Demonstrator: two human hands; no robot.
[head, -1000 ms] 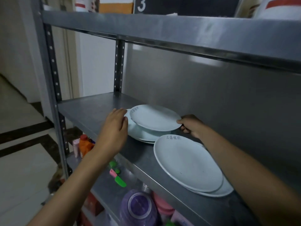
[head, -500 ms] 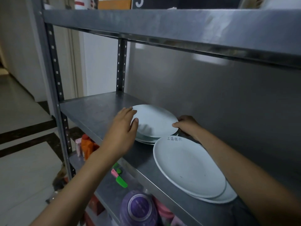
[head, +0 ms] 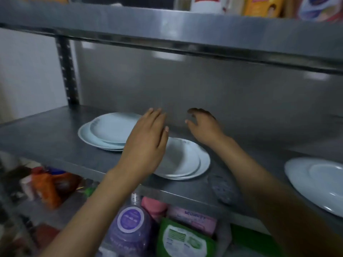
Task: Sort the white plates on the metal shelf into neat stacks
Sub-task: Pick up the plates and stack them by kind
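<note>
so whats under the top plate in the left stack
Under the top plate lies a wider plate, with at least one more rim edge below. The left hand covers the stack's right side, so the count is unclear.

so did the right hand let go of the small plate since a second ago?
Yes. The right hand was pinching the rim of the small plate; now it hovers open nearer the back panel, right of that stack, touching nothing.

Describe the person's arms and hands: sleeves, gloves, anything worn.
Both arms are bare from wrist to the frame's edge, with no sleeves in view. The left hand and right hand wear no gloves. No rings, watch or bracelet can be seen, though the picture is somewhat blurred. Fingernails look short and unpainted as far as can be told.
</note>
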